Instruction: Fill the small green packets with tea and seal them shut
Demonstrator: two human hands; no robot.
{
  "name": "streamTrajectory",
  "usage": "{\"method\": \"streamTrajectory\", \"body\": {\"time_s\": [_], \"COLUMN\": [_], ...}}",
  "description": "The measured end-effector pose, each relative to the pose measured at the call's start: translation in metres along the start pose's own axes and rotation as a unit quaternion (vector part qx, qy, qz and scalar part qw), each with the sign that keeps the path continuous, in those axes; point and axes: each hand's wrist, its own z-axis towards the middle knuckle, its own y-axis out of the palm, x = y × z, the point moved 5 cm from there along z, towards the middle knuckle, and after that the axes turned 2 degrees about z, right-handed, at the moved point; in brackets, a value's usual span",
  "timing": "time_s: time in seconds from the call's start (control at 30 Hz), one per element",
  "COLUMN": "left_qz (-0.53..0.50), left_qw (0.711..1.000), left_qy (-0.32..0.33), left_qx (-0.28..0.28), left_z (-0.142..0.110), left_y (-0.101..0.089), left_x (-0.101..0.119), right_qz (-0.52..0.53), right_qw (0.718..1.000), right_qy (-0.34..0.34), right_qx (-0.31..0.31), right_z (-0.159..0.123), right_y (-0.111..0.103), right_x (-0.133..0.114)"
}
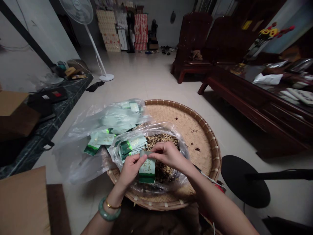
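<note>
My left hand (pixel 130 169) and my right hand (pixel 168 155) both pinch the top edge of a small green foil packet (pixel 147 169) with gold characters, which is held upright. Dried, crumbled tea leaves (pixel 158 140) lie beneath it in an open clear plastic bag (pixel 176 186). That bag rests on a round woven bamboo tray (pixel 195 137). To the left, a looser plastic bag (pixel 73 163) holds a pile of similar green packets (pixel 105 138). A jade bangle (pixel 109 209) and a thin gold bracelet circle my left wrist.
A cardboard box (pixel 22 202) sits at lower left, beside a dark marble-patterned ledge (pixel 46 140). A round black disc on a stand (pixel 244 181) is to the right of the tray. Dark wooden furniture (pixel 254 101) lines the right side; a floor fan (pixel 85 29) and stacked cartons (pixel 140 32) stand behind.
</note>
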Motion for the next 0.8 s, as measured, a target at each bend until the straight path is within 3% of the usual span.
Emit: {"method": "streamTrajectory", "body": {"time_s": [0.13,0.23,0.43,0.57,0.67,0.8], "left_qz": [-0.105,-0.193,-0.237,-0.235,-0.238,-0.241], "left_qw": [0.992,0.971,0.951,0.953,0.953,0.953], "left_qy": [-0.064,-0.116,-0.164,-0.167,-0.165,-0.157], "left_qx": [-0.028,-0.083,-0.113,-0.092,-0.090,-0.095], "left_z": [0.004,0.002,-0.002,0.001,0.003,0.003], "left_y": [0.011,0.023,0.034,0.032,0.029,0.032], "left_x": [-0.003,-0.006,-0.012,-0.013,-0.013,-0.013], "right_qz": [0.054,0.084,0.096,-0.056,-0.270,-0.352], "right_qw": [0.995,0.990,0.987,0.991,0.953,0.916], "right_qy": [0.086,0.106,0.127,0.091,0.131,0.192], "right_qx": [0.021,0.034,0.033,0.075,0.046,0.010], "right_z": [0.003,0.003,0.000,-0.029,-0.057,-0.072], "right_y": [-0.001,0.001,0.005,-0.011,-0.020,-0.024], "right_x": [0.018,0.027,0.038,0.043,0.057,0.077]}}
